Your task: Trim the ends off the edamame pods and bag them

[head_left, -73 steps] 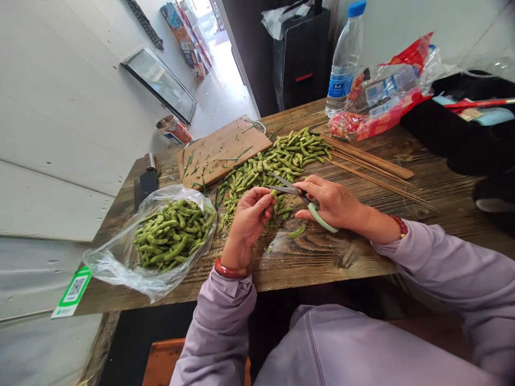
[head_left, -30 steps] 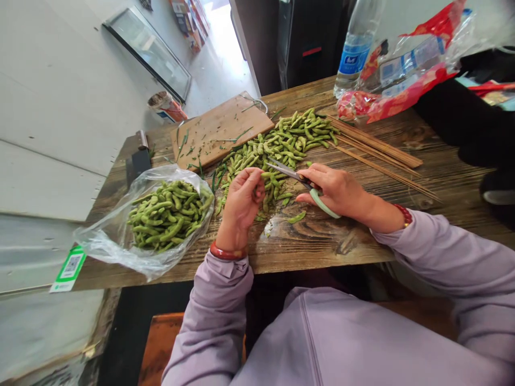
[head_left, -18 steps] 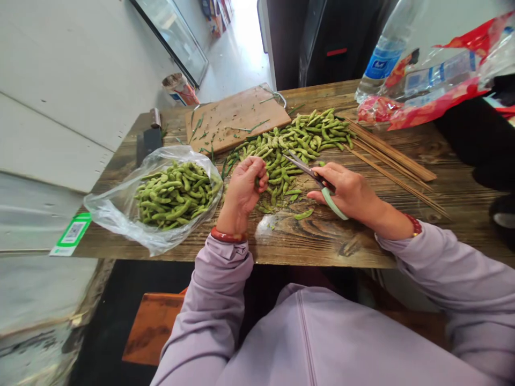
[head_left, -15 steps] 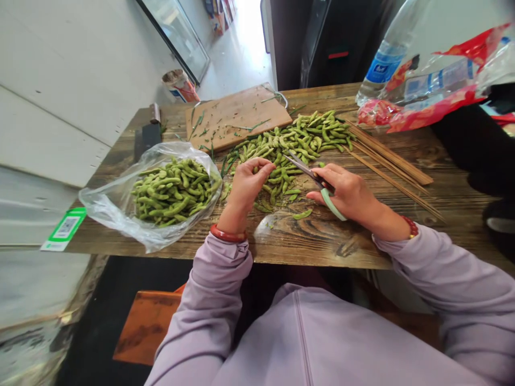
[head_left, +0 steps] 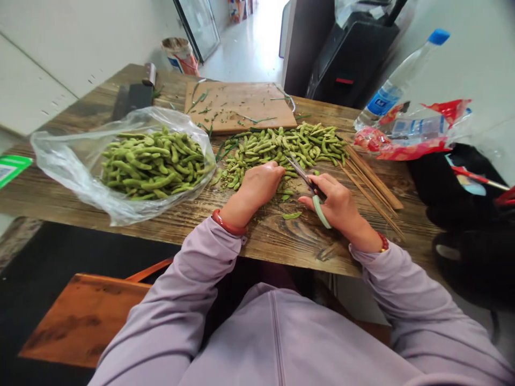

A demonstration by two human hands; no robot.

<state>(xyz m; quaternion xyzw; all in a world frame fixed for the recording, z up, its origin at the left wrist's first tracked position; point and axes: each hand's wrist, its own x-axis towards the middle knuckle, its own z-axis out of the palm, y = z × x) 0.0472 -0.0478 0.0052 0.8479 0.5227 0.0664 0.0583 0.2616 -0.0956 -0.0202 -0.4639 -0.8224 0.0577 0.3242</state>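
My right hand [head_left: 330,199] is closed around the handles of a pair of scissors [head_left: 321,212] with pale green grips, its blades pointing up and left. At the near edge of a heap of edamame pods [head_left: 281,143], my left hand [head_left: 261,185] is closed, back of the hand upward. Whatever its fingertips hold is hidden from me. Left of that hand, a clear plastic bag [head_left: 64,161] lies open with many more green pods in it. One loose pod [head_left: 292,215] lies on the wood between my hands.
Behind the heap is a wooden cutting board [head_left: 245,104] with green scraps. Bamboo skewers [head_left: 374,185] lie to the right. A cleaver [head_left: 139,99] rests at the back left. A water bottle [head_left: 396,86] and red plastic packaging [head_left: 402,147] stand at the back right.
My left hand has turned over, back upward, and reached toward the pods. The scissors stay in my right hand. My view has shifted, showing more of the bag and the bottle.
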